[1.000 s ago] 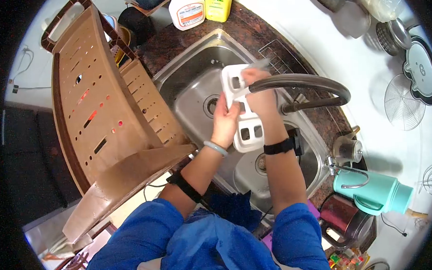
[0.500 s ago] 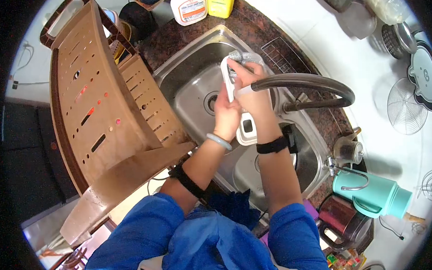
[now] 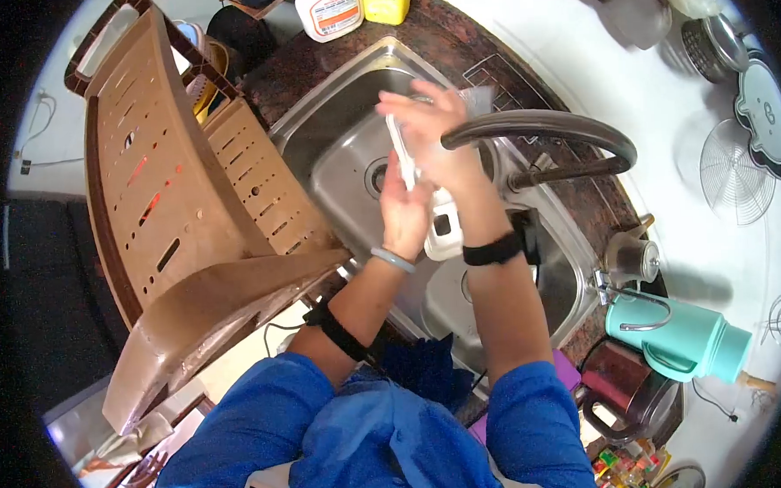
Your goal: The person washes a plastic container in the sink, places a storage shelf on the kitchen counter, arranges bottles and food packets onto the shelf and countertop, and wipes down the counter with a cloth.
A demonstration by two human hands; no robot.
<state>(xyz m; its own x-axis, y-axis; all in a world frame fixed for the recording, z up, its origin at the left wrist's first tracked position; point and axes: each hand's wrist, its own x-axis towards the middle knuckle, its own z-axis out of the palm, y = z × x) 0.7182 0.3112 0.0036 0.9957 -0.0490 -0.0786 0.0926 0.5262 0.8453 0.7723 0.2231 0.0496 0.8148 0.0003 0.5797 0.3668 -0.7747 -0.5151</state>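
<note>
At upper centre, the left hand [image 3: 405, 218] grips a white rack [image 3: 445, 245] that could slip if wet, the right hand [image 3: 438, 139] splayed.

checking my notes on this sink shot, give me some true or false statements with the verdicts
1. The left hand holds a white slotted piece. True.
2. The bracelet is on the right wrist. False: it is on the left wrist.
3. The faucet arches over the right hand. True.
4. The turquoise jug stands upright in the sink. False: it lies on its side beside it.
5. A yellow bottle stands beside a white one. True.
</note>
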